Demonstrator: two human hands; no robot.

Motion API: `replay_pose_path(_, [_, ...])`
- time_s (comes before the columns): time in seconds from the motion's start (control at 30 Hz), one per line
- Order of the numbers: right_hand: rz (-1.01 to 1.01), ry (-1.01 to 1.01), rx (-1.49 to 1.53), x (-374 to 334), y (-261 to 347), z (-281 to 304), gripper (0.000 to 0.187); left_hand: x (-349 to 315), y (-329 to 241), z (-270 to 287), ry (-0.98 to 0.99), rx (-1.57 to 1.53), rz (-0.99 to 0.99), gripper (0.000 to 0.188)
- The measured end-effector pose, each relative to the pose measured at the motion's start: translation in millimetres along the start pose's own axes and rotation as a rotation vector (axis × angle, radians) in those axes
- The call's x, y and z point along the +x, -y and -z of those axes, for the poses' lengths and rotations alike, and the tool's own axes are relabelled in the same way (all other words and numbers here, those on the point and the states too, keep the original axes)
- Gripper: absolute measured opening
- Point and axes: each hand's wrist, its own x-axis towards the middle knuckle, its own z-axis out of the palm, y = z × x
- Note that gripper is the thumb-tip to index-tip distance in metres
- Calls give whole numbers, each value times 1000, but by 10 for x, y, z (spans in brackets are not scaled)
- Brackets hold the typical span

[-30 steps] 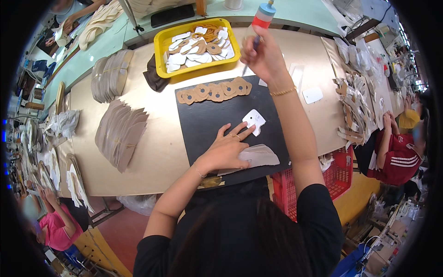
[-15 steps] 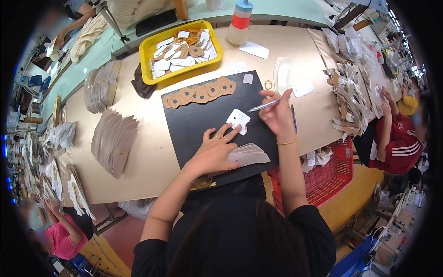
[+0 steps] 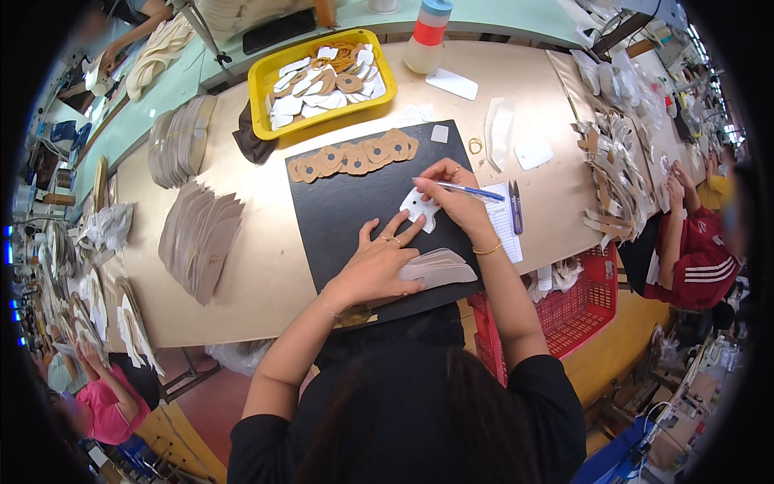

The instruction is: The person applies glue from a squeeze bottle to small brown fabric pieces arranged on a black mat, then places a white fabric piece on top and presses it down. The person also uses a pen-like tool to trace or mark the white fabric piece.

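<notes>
My left hand point(image 3: 376, 270) lies flat with fingers spread, its fingertips resting on a white template point(image 3: 418, 211) with a small dark hole. The thumb side of that hand touches a fan of pale grey cut pieces point(image 3: 439, 268). My right hand point(image 3: 453, 194) is closed round a blue-and-clear pen point(image 3: 474, 191), its point end at the template's upper edge. Both hands are over a black mat point(image 3: 330, 218). Along the mat's far side lies a row of overlapping tan pieces point(image 3: 353, 158), each with a dark round spot.
A yellow tray point(image 3: 260, 105) of white and tan pieces stands beyond the mat, near a bottle point(image 3: 425, 40) with a red band. Thread snips point(image 3: 515, 208) lie on a printed sheet point(image 3: 501, 222) at right. Stacked pieces point(image 3: 197, 242) lie left; a red crate point(image 3: 576, 310) stands below the table edge.
My right hand has moved left to the template, and the pen has turned so its blue end points right. The sheet and snips beside the mat are now uncovered. My left hand stays put.
</notes>
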Motion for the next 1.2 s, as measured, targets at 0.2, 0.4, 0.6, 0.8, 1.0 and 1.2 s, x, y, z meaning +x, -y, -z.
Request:
replay_pose_path(0.2, [156, -60, -393, 22, 58, -202, 41, -15, -29, -70, -49, -14, 8, 45])
replay_pose_path(0.4, [136, -395, -159, 189, -1, 28, 47, -14, -13, -85, -33, -27, 18, 48])
replay_pose_path(0.6, [235, -292, -240, 171, -111, -65, 42, 2, -40, -70, -28, 4, 25, 46])
replay_pose_path(0.8, [315, -265, -451, 94, -82, -239, 39, -3, -77, -40, -34, -2, 31, 44])
replay_pose_path(1.0, [329, -268, -485, 92, -80, -266, 39, -3, -75, -29, -26, 4, 30, 44])
replay_pose_path(1.2, [365, -239, -516, 97, -99, -265, 36, 8, -74, -32, -30, -1, 34, 44])
